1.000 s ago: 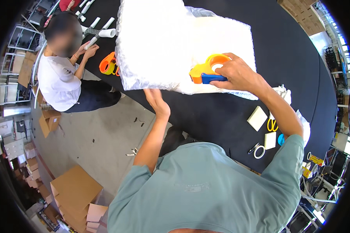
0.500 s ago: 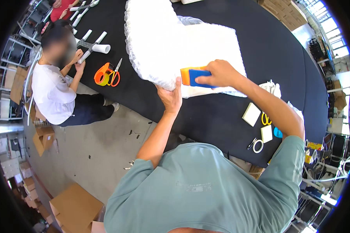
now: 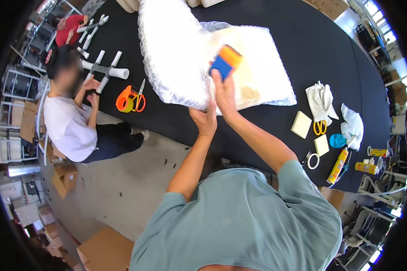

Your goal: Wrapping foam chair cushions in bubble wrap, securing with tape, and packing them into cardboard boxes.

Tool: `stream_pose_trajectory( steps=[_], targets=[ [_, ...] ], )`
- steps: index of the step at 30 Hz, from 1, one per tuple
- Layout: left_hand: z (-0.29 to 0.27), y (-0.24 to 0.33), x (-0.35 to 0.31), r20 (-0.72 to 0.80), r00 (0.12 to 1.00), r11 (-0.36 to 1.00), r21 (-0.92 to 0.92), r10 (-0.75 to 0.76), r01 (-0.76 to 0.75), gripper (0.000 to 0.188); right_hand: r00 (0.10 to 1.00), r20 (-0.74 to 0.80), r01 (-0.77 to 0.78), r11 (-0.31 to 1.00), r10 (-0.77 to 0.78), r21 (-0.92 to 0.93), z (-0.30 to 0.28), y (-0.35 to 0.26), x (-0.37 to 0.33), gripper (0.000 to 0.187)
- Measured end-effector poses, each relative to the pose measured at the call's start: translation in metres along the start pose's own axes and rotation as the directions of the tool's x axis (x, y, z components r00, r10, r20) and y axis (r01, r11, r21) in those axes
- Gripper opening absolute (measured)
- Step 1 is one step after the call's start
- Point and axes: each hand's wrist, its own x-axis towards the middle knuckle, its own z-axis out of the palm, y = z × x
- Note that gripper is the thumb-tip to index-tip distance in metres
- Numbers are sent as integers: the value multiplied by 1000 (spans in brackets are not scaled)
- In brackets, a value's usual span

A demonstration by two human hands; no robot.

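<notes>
While gripping an orange-and-blue tape dispenser (image 3: 226,62) in the right hand (image 3: 224,92), with fingers clamped about the blue end, reaching over the near middle of a bubble-wrapped bundle (image 3: 176,58). Blurred at the dispenser, so cannot tell whether touching the wrap with it. Touching the bundle's near edge with the left hand (image 3: 204,121), just beside the right wrist, with fingers partly hidden; cannot tell whether clamped on the wrap or only propping it. Working with the bundle on a black surface (image 3: 325,58), thick and bulging at the left, flatter at the right.

Left of the bundle, can see an orange tape holder (image 3: 126,99) beside scissors with orange handles (image 3: 140,100). Farther left, can see a co-worker in a white top (image 3: 70,128) near a frame of white tubes (image 3: 105,71), and beyond, a person in red (image 3: 70,29). Right of the bundle, can see a white cloth (image 3: 321,100) touching yellow-handled scissors (image 3: 320,127), two pale yellow pads (image 3: 301,124), a white ring (image 3: 313,161), a blue round item (image 3: 337,140) beside a plastic bag (image 3: 352,126), and a yellow can (image 3: 338,166).
</notes>
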Motion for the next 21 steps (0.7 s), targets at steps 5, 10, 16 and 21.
stream_pose_trajectory(
  steps=[5,10,16,21],
  targets=[
    [-19,-5,1,164,986,1000,-20,23,-20,87,907,-32,367,824,-420,-432,31,33,47,37],
    [-67,4,48,-73,993,941,-332,-97,68,96,932,-283,145,947,-228,-287,0,53,62,41],
    [-47,3,64,-10,931,740,-610,-364,283,75,937,-341,90,996,-78,19,6,26,13,45],
    [14,-7,32,108,885,683,-596,-453,422,61,987,-135,103,987,-85,127,33,19,-2,37]
  ],
)
